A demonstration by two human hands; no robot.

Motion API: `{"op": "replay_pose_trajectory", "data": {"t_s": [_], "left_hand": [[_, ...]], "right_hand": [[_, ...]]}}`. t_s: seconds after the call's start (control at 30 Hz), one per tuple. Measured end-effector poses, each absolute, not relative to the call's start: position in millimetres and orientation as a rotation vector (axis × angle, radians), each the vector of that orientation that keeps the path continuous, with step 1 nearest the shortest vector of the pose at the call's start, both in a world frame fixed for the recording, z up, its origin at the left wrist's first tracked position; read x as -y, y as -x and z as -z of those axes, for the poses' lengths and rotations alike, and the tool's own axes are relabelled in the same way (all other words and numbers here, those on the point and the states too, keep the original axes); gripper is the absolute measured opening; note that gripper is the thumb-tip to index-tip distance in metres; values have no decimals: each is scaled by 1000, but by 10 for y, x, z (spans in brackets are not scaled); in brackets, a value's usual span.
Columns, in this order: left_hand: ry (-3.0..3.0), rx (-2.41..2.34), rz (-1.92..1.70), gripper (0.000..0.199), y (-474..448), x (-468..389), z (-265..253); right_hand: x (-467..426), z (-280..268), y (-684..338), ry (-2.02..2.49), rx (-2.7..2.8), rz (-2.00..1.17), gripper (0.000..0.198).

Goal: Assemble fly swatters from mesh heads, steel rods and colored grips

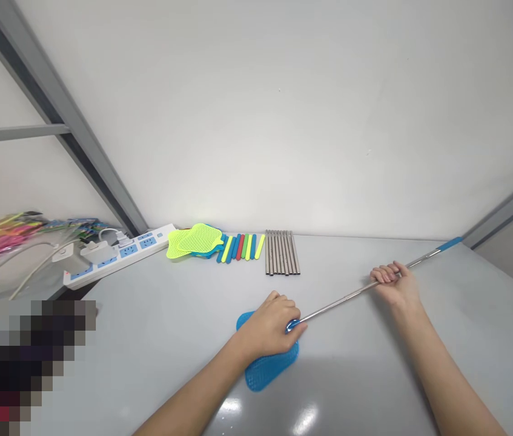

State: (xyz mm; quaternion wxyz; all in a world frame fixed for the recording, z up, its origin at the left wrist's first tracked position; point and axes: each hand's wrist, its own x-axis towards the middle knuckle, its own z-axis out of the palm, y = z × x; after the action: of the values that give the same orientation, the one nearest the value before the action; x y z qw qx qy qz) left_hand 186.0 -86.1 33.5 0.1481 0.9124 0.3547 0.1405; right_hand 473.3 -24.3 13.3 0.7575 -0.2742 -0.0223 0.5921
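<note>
A blue fly swatter head (272,366) is under my left hand (274,324), whose fingers wrap over it near its neck and partly hide it. From that neck a thin metal rod (342,301) runs up to the right and ends in a blue handle grip (450,244). My right hand (395,283) is closed around the rod, palm up, a little below the grip. The swatter lies slantwise across the grey table (351,387).
Yellow and blue swatter heads (199,239) are stacked at the back. Beside them lie coloured handle grips (240,248) and a row of metal tubes (282,253). A white power strip (120,257) with plugs stands at the left, near bagged coloured items (2,239).
</note>
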Motion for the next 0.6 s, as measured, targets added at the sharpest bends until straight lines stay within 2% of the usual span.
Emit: {"op": "replay_pose_trajectory", "data": {"t_s": [0.6], "left_hand": [[-2624,-1137,-496,25,-1676,680,-257]], "right_hand": [[323,-19,-4405,484,-48,-1332,27]]}}
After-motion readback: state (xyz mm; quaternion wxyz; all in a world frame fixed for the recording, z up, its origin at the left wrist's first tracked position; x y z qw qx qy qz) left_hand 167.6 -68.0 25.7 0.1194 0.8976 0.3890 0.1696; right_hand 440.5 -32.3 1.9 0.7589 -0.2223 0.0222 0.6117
